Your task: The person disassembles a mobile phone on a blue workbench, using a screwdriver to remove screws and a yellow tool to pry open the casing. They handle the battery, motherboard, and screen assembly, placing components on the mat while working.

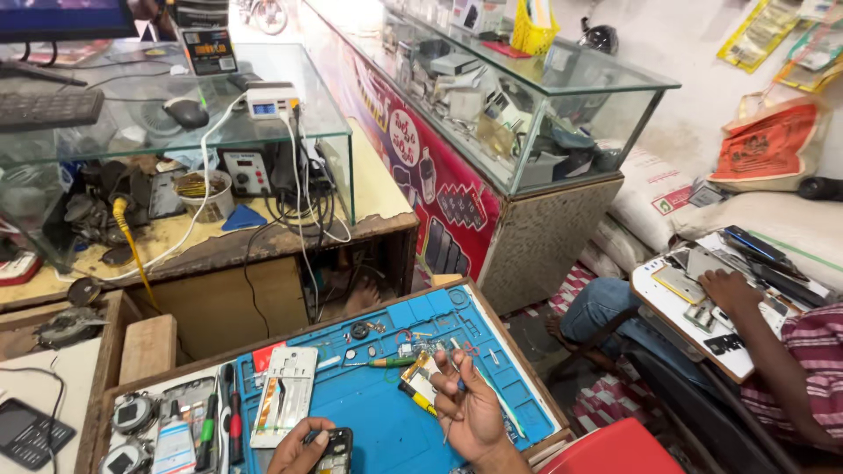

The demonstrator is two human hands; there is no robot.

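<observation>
My left hand grips a small dark phone part at the bottom edge of the blue work mat. My right hand hovers over the mat and pinches a thin tool, its tip near a small board with a gold panel. A yellow-handled screwdriver lies just left of that hand. A white phone frame rests on the mat's left side, and a green-handled screwdriver lies further up the mat.
Screwdrivers and round parts fill the tray left of the mat. A glass shelf with a power supply and cables stands behind. A glass display counter runs right. Another person sits at right, handling phones on a white board.
</observation>
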